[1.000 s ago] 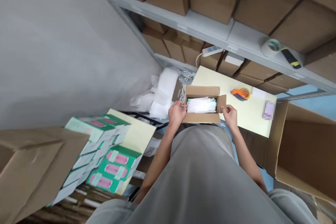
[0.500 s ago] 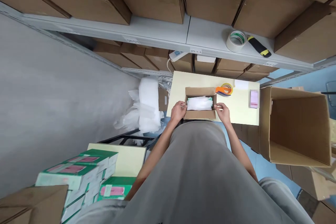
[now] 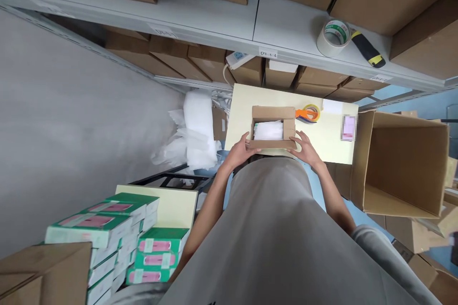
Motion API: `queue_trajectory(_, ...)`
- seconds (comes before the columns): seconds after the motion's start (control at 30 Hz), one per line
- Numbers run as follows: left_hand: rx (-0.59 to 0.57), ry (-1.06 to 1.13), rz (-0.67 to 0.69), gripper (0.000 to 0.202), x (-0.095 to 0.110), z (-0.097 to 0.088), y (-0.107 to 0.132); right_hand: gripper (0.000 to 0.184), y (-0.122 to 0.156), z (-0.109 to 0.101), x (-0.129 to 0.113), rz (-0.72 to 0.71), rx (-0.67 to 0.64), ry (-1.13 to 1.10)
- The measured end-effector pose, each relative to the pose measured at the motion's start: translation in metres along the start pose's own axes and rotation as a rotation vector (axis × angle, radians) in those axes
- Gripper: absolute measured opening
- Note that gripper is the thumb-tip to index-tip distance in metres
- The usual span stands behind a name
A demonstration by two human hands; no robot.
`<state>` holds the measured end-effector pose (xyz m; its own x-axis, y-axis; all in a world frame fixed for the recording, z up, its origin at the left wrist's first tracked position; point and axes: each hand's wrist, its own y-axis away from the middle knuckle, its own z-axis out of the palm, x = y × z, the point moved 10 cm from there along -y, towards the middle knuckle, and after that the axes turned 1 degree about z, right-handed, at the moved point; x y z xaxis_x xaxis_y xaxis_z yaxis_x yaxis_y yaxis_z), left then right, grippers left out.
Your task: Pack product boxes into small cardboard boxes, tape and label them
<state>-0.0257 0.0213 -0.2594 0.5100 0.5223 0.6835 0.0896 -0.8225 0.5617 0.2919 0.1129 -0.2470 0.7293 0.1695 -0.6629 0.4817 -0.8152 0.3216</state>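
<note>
A small cardboard box [image 3: 274, 144] rests at the front edge of the cream table, its long flaps spread open. White foam wrapping [image 3: 268, 131] fills it, with a bit of green showing at the left end. The short right flap is folded inward over the wrapping. My left hand [image 3: 242, 152] grips the front left corner, thumb raised at the side and fingers along the front flap. At the front right corner, my right hand [image 3: 306, 149] holds the box with its fingers around the edge.
On the cream table [image 3: 327, 145] lie orange-handled scissors [image 3: 303, 114], a yellow tape roll [image 3: 315, 112] and a pink-lilac item [image 3: 348, 127]. A large open carton [image 3: 404, 167] stands right. Green-and-white boxes [image 3: 157, 246] are stacked lower left. A shelf [image 3: 214, 9] overhangs the back.
The box's short right flap has been folded inward. Both hands have shifted from the sides to the front corners. The camera view has tilted slightly.
</note>
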Motion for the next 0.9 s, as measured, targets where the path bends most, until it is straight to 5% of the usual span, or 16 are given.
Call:
queue_trajectory(0.17,0.167,-0.103,-0.01,0.084,0.006,-0.02,-0.039,0.048,-0.036,-0.01,0.013,0.053,0.176,-0.176)
queue_trajectory(0.3,0.307,-0.118,0.073,0.1,0.02,-0.032,-0.073,0.082,-0.068,-0.012,0.021,0.143,0.24,-0.343)
queue_trajectory(0.47,0.281,-0.083,0.294,0.124,0.056,-0.038,-0.086,0.104,-0.091,-0.025,0.004,0.093,0.254,-0.426)
queue_trajectory(0.57,0.277,-0.142,0.398,0.104,0.071,-0.037,-0.071,0.085,-0.083,-0.035,-0.009,0.029,0.285,-0.392)
queue_trajectory(0.73,0.339,-0.097,0.373,0.029,0.056,-0.027,-0.044,0.044,-0.051,-0.032,-0.012,-0.001,0.36,-0.284)
queue_trajectory(0.9,0.381,0.014,0.226,0.024,0.033,-0.017,-0.044,0.045,-0.039,-0.004,0.006,0.166,0.353,-0.45)
